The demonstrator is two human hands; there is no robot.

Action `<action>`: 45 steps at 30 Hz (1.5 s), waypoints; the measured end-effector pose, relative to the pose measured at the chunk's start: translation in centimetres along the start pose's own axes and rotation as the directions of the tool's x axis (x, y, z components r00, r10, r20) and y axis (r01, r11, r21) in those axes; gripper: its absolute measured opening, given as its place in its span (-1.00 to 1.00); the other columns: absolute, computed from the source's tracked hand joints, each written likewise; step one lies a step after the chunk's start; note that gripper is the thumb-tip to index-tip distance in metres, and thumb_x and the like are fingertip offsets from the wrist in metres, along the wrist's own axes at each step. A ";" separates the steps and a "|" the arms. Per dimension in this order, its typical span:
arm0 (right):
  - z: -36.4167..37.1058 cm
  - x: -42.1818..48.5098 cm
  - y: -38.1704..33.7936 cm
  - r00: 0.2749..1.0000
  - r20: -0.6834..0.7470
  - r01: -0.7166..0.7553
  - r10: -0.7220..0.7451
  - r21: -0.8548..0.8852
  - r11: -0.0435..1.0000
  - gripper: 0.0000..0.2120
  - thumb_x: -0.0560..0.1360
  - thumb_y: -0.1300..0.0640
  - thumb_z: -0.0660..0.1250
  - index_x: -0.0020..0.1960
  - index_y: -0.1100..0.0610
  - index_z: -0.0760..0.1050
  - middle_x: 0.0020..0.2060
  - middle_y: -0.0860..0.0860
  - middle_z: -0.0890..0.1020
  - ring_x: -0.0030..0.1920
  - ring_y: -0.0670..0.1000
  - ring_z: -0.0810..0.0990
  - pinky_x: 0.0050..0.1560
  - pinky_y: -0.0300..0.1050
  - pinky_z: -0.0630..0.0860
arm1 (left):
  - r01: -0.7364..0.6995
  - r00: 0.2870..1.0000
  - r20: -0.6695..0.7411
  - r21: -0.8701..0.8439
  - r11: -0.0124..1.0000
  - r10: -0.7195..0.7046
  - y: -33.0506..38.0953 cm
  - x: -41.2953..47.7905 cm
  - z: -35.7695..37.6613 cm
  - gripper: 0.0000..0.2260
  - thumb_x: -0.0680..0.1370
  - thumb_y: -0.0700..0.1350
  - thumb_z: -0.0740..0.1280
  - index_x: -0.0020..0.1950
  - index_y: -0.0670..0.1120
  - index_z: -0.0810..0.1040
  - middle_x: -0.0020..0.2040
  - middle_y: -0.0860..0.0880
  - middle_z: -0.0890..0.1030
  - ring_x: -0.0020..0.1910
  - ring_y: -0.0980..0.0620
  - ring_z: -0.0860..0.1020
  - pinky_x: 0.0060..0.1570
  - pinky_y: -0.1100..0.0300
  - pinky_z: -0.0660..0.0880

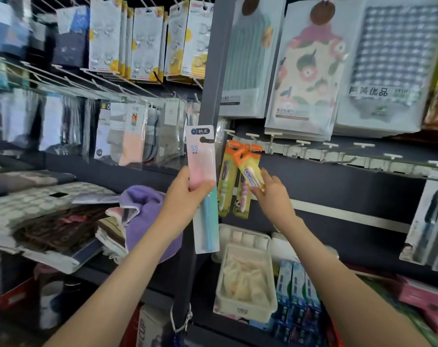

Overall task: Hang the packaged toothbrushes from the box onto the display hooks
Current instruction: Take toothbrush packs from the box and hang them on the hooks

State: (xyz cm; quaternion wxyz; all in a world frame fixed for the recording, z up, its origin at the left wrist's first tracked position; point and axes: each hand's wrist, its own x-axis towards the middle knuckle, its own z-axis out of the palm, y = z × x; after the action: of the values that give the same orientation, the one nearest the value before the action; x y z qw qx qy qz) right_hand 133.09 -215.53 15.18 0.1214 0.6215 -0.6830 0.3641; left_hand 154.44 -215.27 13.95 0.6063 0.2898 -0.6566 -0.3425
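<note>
My left hand (187, 194) grips one pink-and-teal toothbrush pack (202, 156) round its middle, holding it upright in front of the grey shelf post (212, 71). My right hand (273, 196) pinches the lower end of one tilted orange-topped pack (249, 169), whose top sits at the left end of the hook rail (338, 156). Two more orange packs (226, 186) hang straight just beside it, making three there and four packs in all.

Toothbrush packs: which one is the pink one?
The tall pack gripped by the left hand: pink on top, teal below. The hanging packs, and the tilted pack pinched by the right hand, are yellow with orange tops.
</note>
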 end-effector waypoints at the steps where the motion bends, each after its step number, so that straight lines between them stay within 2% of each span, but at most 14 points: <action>1: 0.2 0.2 -0.3 1.000 -0.007 0.003 -0.003 -0.003 1.000 -0.43 0.61 0.11 0.23 0.54 0.20 0.10 0.29 0.25 0.40 0.18 0.22 0.46 0.01 -0.11 0.34 | 0.002 1.000 0.006 -0.006 1.000 -0.002 -0.1 0.0 -0.1 -0.83 0.53 -0.16 0.38 0.06 0.01 0.45 0.05 -0.11 0.60 0.06 -0.12 0.57 0.06 -0.02 0.50; 7: 1.1 1.5 -1.3 0.979 -0.117 -0.162 0.165 0.040 0.986 -0.62 0.63 0.14 0.17 0.33 0.37 0.27 0.22 0.29 0.42 0.10 0.25 0.49 -0.10 -0.10 0.31 | 0.007 1.000 0.024 -0.040 0.999 -0.006 -0.7 0.1 -0.6 -0.80 0.54 -0.16 0.37 0.11 -0.01 0.45 0.07 -0.09 0.60 0.07 -0.08 0.57 0.05 0.04 0.50; 11: 1.7 2.5 -1.8 0.959 -0.038 -0.275 0.281 0.121 0.954 -0.65 0.64 0.12 0.16 0.27 0.37 0.27 0.19 0.31 0.47 0.14 0.28 0.51 -0.11 -0.06 0.34 | 0.023 0.999 0.029 -0.051 0.998 -0.022 -1.0 -0.2 -0.4 -0.77 0.54 -0.16 0.37 0.15 0.01 0.43 0.05 -0.01 0.60 0.03 0.04 0.57 0.01 0.16 0.50; 15: 2.3 1.9 -1.6 0.936 0.101 -0.350 0.338 0.151 0.925 -0.53 0.63 0.00 0.16 0.36 0.34 0.23 0.26 0.30 0.45 0.22 0.28 0.47 0.00 -0.01 0.38 | 0.031 0.996 0.086 -0.051 0.998 -0.027 -1.6 -0.7 0.6 -0.78 0.51 -0.15 0.40 0.11 -0.02 0.47 0.00 -0.03 0.62 -0.04 0.05 0.57 -0.02 0.16 0.47; 18: 1.7 -0.3 -1.0 0.961 0.075 -0.276 0.265 0.263 0.925 -0.41 0.62 -0.06 0.17 0.49 0.26 0.13 0.32 0.23 0.42 0.30 0.20 0.42 0.14 -0.03 0.36 | 0.035 0.991 0.130 -0.044 0.998 -0.029 -2.5 -1.5 2.0 -0.78 0.47 -0.09 0.43 0.06 -0.02 0.49 -0.02 -0.06 0.63 -0.10 0.07 0.54 -0.04 0.12 0.46; 20: 0.5 -2.4 -0.4 0.970 0.045 -0.228 0.237 0.490 0.841 -0.54 0.60 -0.09 0.19 0.41 0.12 0.31 0.14 0.07 0.56 0.17 0.08 0.52 0.17 -0.06 0.43 | 0.043 0.983 0.178 -0.027 0.999 -0.037 -2.9 -2.1 3.7 -0.73 0.43 -0.01 0.42 0.10 -0.01 0.50 -0.01 0.00 0.63 -0.07 0.07 0.56 -0.02 0.12 0.47; 22: -0.7 -4.8 0.3 0.973 0.104 -0.218 0.208 0.718 0.661 -0.78 0.60 -0.04 0.21 0.17 0.04 0.47 0.00 0.04 0.62 0.05 0.06 0.62 0.13 -0.02 0.53 | 0.053 0.970 0.237 -0.013 0.999 -0.048 -3.0 -2.8 6.1 -0.67 0.42 0.01 0.41 0.15 -0.01 0.49 0.01 0.04 0.63 0.01 0.06 0.58 0.03 0.12 0.50; 26: -3.6 -8.3 3.7 0.974 0.145 -0.218 0.172 0.792 0.570 -0.76 0.62 0.07 0.19 0.15 0.17 0.53 0.08 0.16 0.64 0.12 0.15 0.61 0.17 0.06 0.54 | 0.047 0.939 0.341 0.016 0.999 -0.050 -2.5 -4.3 12.7 -0.66 0.49 -0.04 0.42 0.23 -0.04 0.47 0.09 0.01 0.62 0.08 0.05 0.58 0.14 0.05 0.51; 28: -5.7 -9.5 6.2 0.961 0.135 -0.250 0.241 0.794 0.554 -0.71 0.63 0.08 0.17 0.18 0.23 0.52 0.11 0.23 0.62 0.09 0.18 0.62 0.18 0.10 0.52 | 0.000 0.922 0.387 0.055 0.998 -0.021 -1.9 -5.0 16.1 -0.72 0.52 -0.08 0.40 0.18 -0.08 0.46 0.06 0.01 0.61 0.02 0.05 0.56 0.00 0.22 0.48; 30: -8.1 -10.8 9.0 0.950 0.110 -0.265 0.291 0.777 0.571 -0.69 0.64 0.06 0.14 0.17 0.25 0.52 0.08 0.28 0.62 0.01 0.14 0.61 0.15 0.10 0.52 | -0.055 0.903 0.429 0.093 0.994 0.010 -0.9 -5.9 19.5 -0.77 0.54 -0.07 0.37 0.12 -0.09 0.43 0.01 0.00 0.58 -0.03 0.04 0.54 -0.13 0.27 0.44; 33: -11.7 -13.1 13.1 0.944 0.090 -0.271 0.316 0.758 0.593 -0.68 0.63 0.03 0.14 0.14 0.23 0.53 0.05 0.30 0.61 -0.01 0.13 0.60 0.12 0.09 0.51 | -0.086 0.865 0.501 0.082 0.993 0.034 1.0 -7.5 24.5 -0.76 0.55 -0.04 0.36 0.12 -0.14 0.43 0.00 -0.04 0.58 -0.03 0.00 0.54 -0.12 0.15 0.45; 37: -16.6 -15.7 17.6 0.942 0.025 -0.256 0.334 0.698 0.668 -0.73 0.60 0.03 0.24 0.07 0.25 0.51 -0.03 0.14 0.62 0.00 0.03 0.60 0.11 -0.02 0.52 | -0.135 0.826 0.555 0.023 0.991 0.099 3.3 -9.8 31.0 -0.78 0.55 -0.06 0.37 0.10 -0.13 0.43 -0.04 -0.01 0.57 -0.08 0.03 0.53 -0.26 0.39 0.37; 41: -20.4 -17.8 22.2 0.927 -0.022 -0.302 0.375 0.549 0.779 -0.75 0.52 0.01 0.36 0.11 0.14 0.49 -0.01 0.07 0.66 0.05 0.02 0.63 0.14 0.01 0.54 | -0.148 0.780 0.612 -0.024 0.989 0.132 5.4 -12.4 37.0 -0.71 0.57 -0.12 0.34 0.27 -0.13 0.43 0.08 -0.06 0.63 0.07 -0.02 0.59 -0.13 0.28 0.43; 45: -23.8 -19.2 26.4 0.900 -0.064 -0.375 0.432 0.395 0.839 -0.75 0.45 -0.08 0.39 0.02 0.05 0.50 -0.11 0.01 0.64 -0.07 -0.01 0.62 0.01 -0.02 0.56 | -0.189 0.741 0.651 -0.031 0.981 0.163 7.4 -14.6 42.2 -0.78 0.58 -0.14 0.31 0.21 -0.12 0.42 0.02 -0.01 0.60 0.04 -0.02 0.59 -0.13 0.25 0.42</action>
State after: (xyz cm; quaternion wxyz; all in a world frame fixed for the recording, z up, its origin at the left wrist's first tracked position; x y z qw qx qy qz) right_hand 105.34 -186.49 11.00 -0.0275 0.4456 -0.7055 0.5504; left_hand 114.10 -195.06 9.83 0.3645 0.1005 -0.8567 -0.3507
